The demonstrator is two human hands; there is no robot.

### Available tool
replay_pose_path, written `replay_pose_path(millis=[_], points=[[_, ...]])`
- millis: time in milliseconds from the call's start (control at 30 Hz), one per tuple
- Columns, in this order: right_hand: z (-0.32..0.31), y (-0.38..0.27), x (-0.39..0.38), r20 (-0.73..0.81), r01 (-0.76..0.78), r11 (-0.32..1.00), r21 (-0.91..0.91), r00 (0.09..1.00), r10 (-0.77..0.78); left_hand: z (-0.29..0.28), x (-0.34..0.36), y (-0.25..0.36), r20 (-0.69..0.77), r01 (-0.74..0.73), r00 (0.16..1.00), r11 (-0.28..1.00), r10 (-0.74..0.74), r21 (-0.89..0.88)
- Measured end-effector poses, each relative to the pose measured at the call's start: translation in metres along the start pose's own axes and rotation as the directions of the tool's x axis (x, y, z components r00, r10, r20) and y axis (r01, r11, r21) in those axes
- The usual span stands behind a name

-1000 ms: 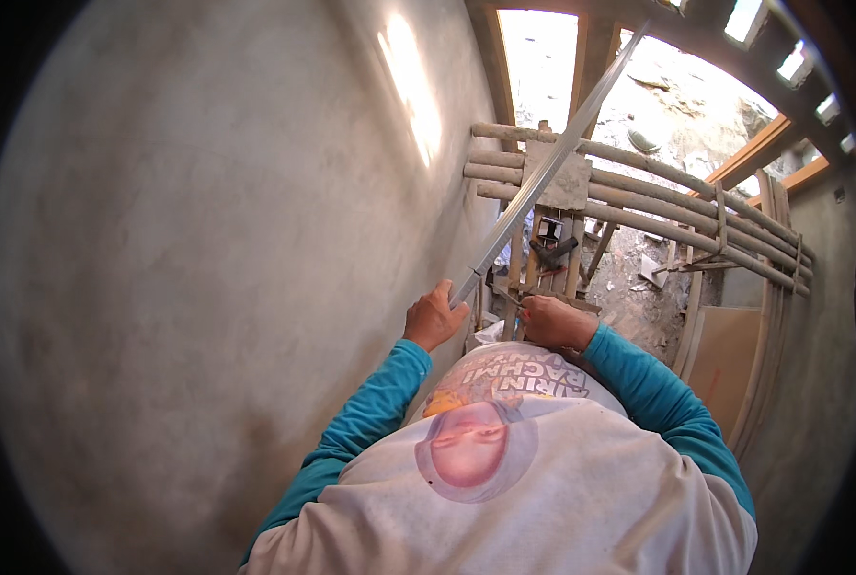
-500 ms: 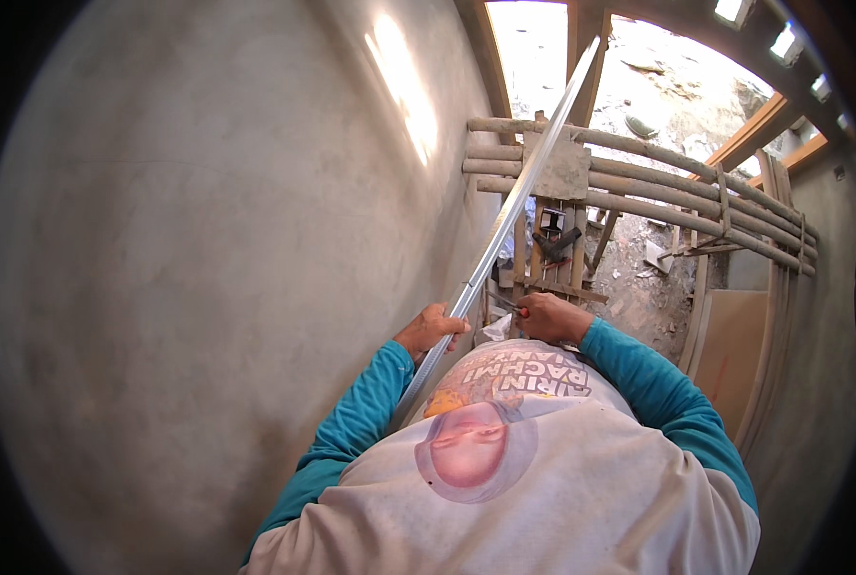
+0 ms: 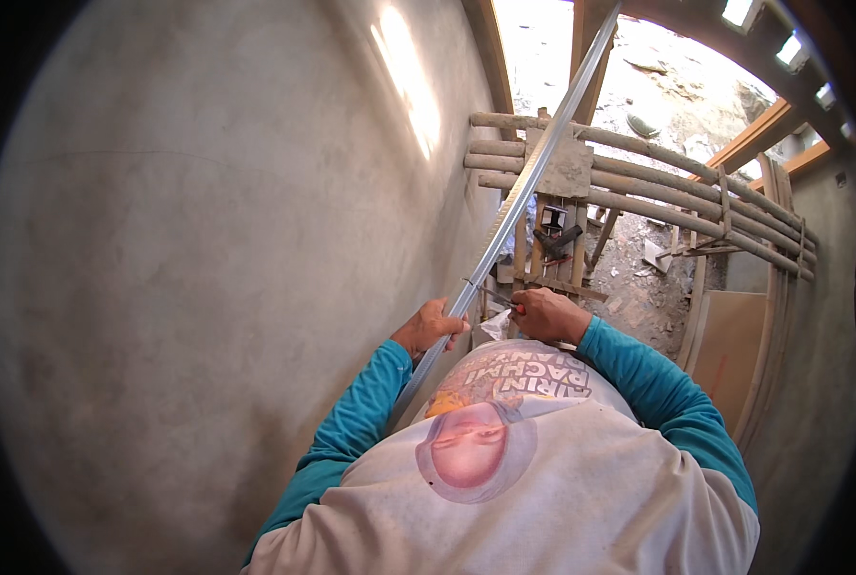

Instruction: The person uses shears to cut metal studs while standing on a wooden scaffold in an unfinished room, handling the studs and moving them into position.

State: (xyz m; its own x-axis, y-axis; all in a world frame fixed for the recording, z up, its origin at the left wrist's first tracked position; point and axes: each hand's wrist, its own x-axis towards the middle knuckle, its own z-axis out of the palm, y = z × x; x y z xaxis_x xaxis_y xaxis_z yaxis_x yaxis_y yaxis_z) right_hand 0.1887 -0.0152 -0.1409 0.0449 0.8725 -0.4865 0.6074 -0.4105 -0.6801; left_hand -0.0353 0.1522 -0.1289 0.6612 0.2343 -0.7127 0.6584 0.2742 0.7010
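A long, slim metal channel (image 3: 512, 213) slants from beside my waist up past the bamboo rails toward the bright opening. My left hand (image 3: 432, 328) is wrapped round its lower part, thumb over the edge. Just beyond that grip a small dark mark crosses the channel. My right hand (image 3: 554, 315) is closed on a red-handled hand tool (image 3: 519, 309); its thin dark metal end points left and reaches the channel near the mark. My fingers hide most of the tool, so its exact kind is unclear.
A bare plastered wall (image 3: 236, 211) rises close on my left. Bamboo rails (image 3: 677, 192) with a flat board (image 3: 558, 163) span ahead. Below them lie a black tool (image 3: 556, 241) and wooden slats. Rubble covers the ground; a brown panel (image 3: 730, 350) leans at right.
The channel's far end has shifted up and slightly right. The tool in my right hand has moved a little left, its tip now at the channel. My left hand keeps its grip.
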Motion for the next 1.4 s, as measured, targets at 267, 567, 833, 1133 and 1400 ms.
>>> replay_pose_path(millis=[267,567,833,1133,1400], points=[[0.007,0.005,0.001,0.013,0.033,0.999,0.035,0.999,-0.034,-0.001,0.001,-0.006,-0.021,-0.047,0.999,0.992,0.05,0.119],[-0.004,-0.008,-0.007,0.016,0.014,0.999,0.04,1.0,-0.015,-0.004,0.001,0.003,-0.041,-0.111,0.991,0.944,0.13,0.311],[-0.002,0.004,-0.012,-0.03,0.105,0.993,0.059,0.994,-0.103,-0.002,0.001,0.003,0.032,-0.139,0.99,0.98,0.136,0.142],[-0.015,0.002,-0.015,0.001,0.119,0.99,0.079,0.993,-0.119,0.001,0.0,0.002,0.022,-0.135,0.991,0.985,0.133,0.104],[-0.008,-0.008,-0.024,-0.092,0.103,0.994,0.047,0.991,-0.099,0.0,0.001,0.008,-0.007,-0.07,0.997,0.962,0.074,0.263]])
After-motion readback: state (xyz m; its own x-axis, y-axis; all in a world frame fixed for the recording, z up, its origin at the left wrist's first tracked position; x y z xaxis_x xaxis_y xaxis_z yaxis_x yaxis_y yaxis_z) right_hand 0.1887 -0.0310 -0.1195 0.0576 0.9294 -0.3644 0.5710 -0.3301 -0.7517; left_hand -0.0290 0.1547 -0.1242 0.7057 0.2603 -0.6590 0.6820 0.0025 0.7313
